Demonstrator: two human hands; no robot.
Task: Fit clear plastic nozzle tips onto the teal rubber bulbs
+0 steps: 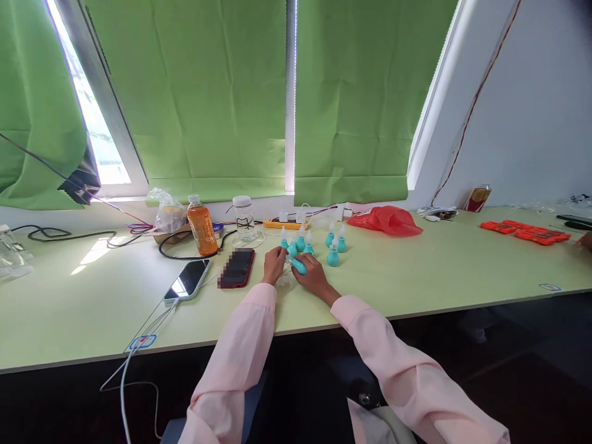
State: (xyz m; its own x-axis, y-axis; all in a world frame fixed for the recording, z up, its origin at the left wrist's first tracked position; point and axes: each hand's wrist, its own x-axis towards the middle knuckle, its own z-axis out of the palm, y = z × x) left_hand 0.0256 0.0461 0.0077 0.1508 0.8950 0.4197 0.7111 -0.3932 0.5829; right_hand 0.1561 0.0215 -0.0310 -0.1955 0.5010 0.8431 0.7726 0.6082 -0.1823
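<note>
Both hands meet over the near middle of the table around one teal bulb aspirator (298,266), which lies tilted with its clear tip to the left. My right hand (313,277) is closed round the bulb end. At the tip end, my left hand (274,265) has its fingers pinched on the clear tip; the fingertips are partly hidden. Just beyond the hands, several more teal bulb aspirators (301,242) stand upright with pale tips. A smaller group of upright aspirators (333,256) stands to the right. Small clear plastic pieces (283,279) lie between my wrists.
Left of my hands lie a red-cased phone (237,268) and a phone on a cable (187,280). Behind them stand an orange drink bottle (202,227) and a clear jar (244,220). A power strip (282,224), red plastic bag (386,221) and orange pieces (525,231) are farther back and right.
</note>
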